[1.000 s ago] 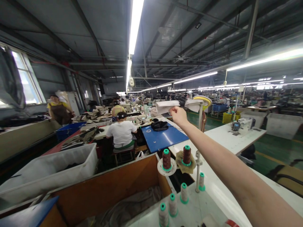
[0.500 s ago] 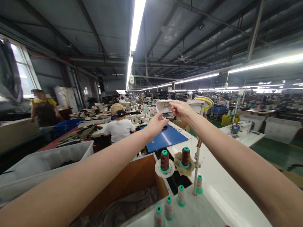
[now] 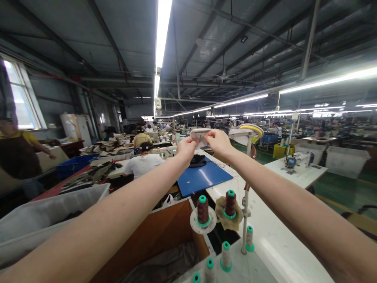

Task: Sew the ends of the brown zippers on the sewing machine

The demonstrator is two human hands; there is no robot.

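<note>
Both arms stretch forward over the sewing table. My left hand (image 3: pixel 186 150) is closed, its thumb and fingers at the lower left edge of a pale, round-ended piece (image 3: pixel 201 132). On the right side of that piece, my right hand (image 3: pixel 218 142) pinches with bent fingers. A small dark spot shows on its face, and its exact kind cannot be made out. Just right of my right hand, a white arm (image 3: pixel 239 136) tops a metal post (image 3: pixel 245 212) and carries a yellow-rimmed roll (image 3: pixel 251 128). Whether the piece joins this arm is hidden behind my hand.
Brown thread cones (image 3: pixel 203 210) and several grey thread cones (image 3: pixel 226 255) stand below. A blue board (image 3: pixel 203 179) bears dark material. At left are a white bin (image 3: pixel 53 212) and a co-worker (image 3: pixel 20 153); another person (image 3: pixel 144 161) sits ahead. A sewing machine (image 3: pixel 299 159) stands right.
My left hand has risen and closed at the pale piece; before, it was lower with fingers apart. My right hand stays on the piece. The co-worker at left has moved nearer the frame's edge.
</note>
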